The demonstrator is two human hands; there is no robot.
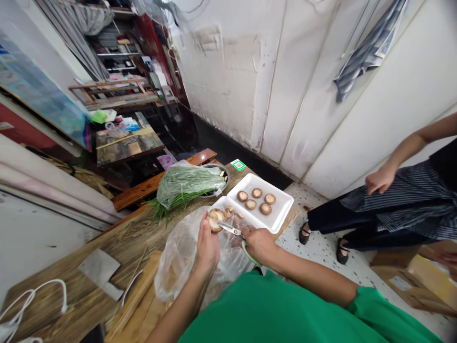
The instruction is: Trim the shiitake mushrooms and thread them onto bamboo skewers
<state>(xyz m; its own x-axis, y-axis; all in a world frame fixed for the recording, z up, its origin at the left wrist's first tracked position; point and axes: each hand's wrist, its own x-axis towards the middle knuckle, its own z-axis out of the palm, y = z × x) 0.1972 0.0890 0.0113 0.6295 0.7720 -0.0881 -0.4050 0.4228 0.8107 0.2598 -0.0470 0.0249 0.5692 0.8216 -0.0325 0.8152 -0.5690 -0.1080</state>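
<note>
The left hand [208, 244] holds a mushroom [214, 218], the right hand [260, 244] green-handled scissors [230, 229].

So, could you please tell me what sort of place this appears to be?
Perhaps a small eatery, though not certainly: mushrooms in a white foam tray, bagged greens and a QR-code card share a wooden table.

No legible text; green QR card [238, 165]

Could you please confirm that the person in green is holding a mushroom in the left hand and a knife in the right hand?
Not quite: the head view shows scissors in the right hand, not a knife. The left hand does hold a mushroom.
</note>
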